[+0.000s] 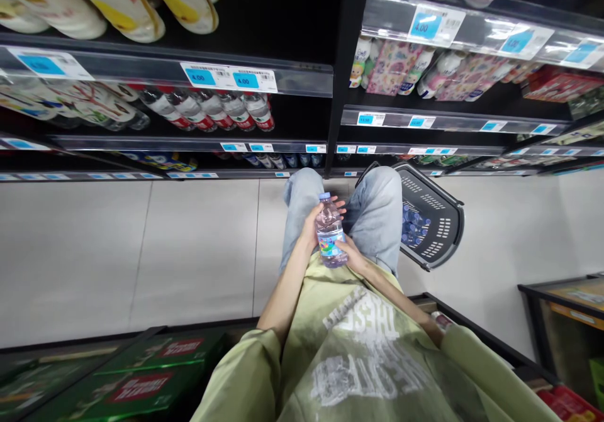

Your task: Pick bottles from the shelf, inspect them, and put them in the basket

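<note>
A clear water bottle [329, 224] with a blue cap and a colourful label is held in front of my lap, its cap pointing away from me. My left hand [313, 222] wraps round the upper part of it, with fingertips showing past the far side near the cap. Lower down, my right hand [350, 252] grips the bottle's side, its thumb lying over the label. Beside my right knee, a dark grey shopping basket [443, 221] stands on the floor with several blue-capped bottles [414, 226] inside.
Black shelves with price tags [229, 77] run across the front, bearing red-labelled bottles [257, 111] on the left and small milk drinks [415, 73] on the right. Green boxes [155, 372] are stacked behind me at left. Pale tiled floor [198, 246] lies between.
</note>
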Action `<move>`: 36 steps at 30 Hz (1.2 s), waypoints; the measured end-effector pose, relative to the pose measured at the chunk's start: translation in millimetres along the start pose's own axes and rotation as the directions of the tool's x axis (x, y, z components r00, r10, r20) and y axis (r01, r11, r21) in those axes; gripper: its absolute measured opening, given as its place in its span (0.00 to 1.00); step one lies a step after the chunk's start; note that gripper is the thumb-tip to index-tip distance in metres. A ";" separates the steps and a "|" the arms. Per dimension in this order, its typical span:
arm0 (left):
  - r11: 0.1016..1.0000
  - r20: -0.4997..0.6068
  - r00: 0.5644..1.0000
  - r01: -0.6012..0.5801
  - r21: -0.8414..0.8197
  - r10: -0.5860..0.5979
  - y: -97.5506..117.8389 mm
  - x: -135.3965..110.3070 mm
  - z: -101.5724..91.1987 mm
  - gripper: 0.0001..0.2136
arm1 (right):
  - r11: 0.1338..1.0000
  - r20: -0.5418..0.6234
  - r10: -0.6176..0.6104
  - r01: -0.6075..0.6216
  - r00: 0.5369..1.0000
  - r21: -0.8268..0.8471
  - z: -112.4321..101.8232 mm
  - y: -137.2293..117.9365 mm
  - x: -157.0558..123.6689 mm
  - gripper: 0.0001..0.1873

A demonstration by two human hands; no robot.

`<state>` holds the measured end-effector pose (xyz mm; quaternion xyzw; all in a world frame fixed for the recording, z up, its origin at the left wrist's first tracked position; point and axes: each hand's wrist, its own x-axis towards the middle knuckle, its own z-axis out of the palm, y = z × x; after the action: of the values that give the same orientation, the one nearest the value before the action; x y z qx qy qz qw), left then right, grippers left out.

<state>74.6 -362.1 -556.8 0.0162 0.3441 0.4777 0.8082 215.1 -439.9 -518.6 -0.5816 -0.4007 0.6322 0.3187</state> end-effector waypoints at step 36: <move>0.986 0.211 0.974 -0.044 -0.161 0.077 13.7 -25.1 -10.5 0.25 | 0.485 0.377 -0.677 0.768 0.632 -0.418 -24.1 5.1 -30.1 0.22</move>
<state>50.5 -377.5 -546.4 0.0157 0.2153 0.5228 0.8246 242.9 -465.2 -508.7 -0.3695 -0.7933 0.3416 0.3428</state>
